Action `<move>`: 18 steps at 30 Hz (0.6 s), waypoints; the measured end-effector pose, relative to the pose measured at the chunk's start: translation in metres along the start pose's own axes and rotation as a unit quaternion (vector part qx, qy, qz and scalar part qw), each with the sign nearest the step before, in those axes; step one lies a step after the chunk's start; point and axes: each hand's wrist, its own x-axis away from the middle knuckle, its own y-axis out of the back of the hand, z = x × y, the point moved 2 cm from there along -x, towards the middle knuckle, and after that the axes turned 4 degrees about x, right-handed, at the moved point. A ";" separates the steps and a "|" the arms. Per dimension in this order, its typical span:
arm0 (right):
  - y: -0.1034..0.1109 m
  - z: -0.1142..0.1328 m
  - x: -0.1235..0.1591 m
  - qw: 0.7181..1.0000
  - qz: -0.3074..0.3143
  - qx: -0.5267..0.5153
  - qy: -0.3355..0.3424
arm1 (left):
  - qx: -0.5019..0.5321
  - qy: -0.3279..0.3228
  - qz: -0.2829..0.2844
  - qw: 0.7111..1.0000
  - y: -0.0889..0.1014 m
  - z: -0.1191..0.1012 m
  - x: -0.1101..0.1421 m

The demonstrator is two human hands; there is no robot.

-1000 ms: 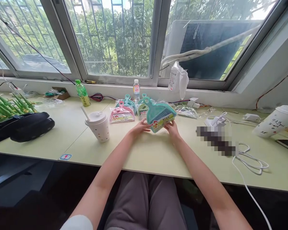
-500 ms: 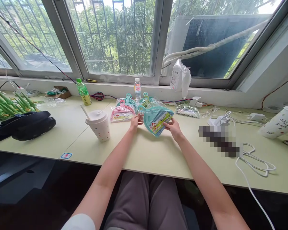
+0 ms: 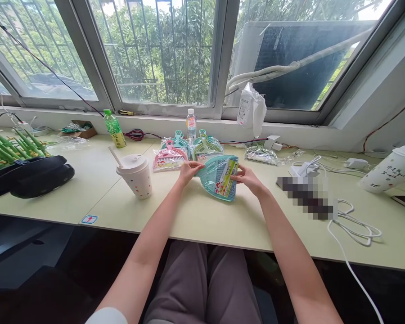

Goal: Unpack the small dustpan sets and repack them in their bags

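Note:
A teal plastic dustpan in clear wrap with a printed label [image 3: 219, 177] lies low over the table, held between both hands. My left hand [image 3: 189, 173] grips its left side and covers the part nearest the handle. My right hand [image 3: 248, 178] holds its right edge. Just beyond my left hand lies a wrapped pink dustpan and brush set [image 3: 168, 157]. Two more wrapped sets, teal [image 3: 177, 141] and green [image 3: 205, 147], lie behind the held one.
A dotted white lidded cup with a straw [image 3: 135, 176] stands left of my hands. A water bottle [image 3: 191, 126] and green drink bottle [image 3: 114, 129] stand at the window. Black bags [image 3: 37, 177], a pixelated object [image 3: 305, 197], white cables [image 3: 354, 229] and a tipped cup [image 3: 391, 170] lie around.
The teal dustpan has rotated in my hands and come lower and closer to the table. My left hand has moved right onto it. The other items have not moved apart from a small camera shift.

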 end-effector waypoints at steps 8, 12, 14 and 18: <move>0.016 -0.003 -0.002 0.996 -0.063 -0.050 0.026 | 0.159 0.032 -0.164 0.973 0.019 0.013 -0.009; 0.027 -0.012 -0.008 0.972 -0.166 -0.154 0.056 | 0.177 0.078 -0.404 0.894 0.052 0.023 -0.011; 0.029 -0.019 -0.010 0.954 -0.213 -0.205 0.061 | 0.170 0.113 -0.476 0.855 0.062 0.028 -0.010; 0.028 -0.031 -0.014 0.926 -0.261 -0.270 0.035 | 0.171 0.185 -0.452 0.856 0.055 0.035 -0.008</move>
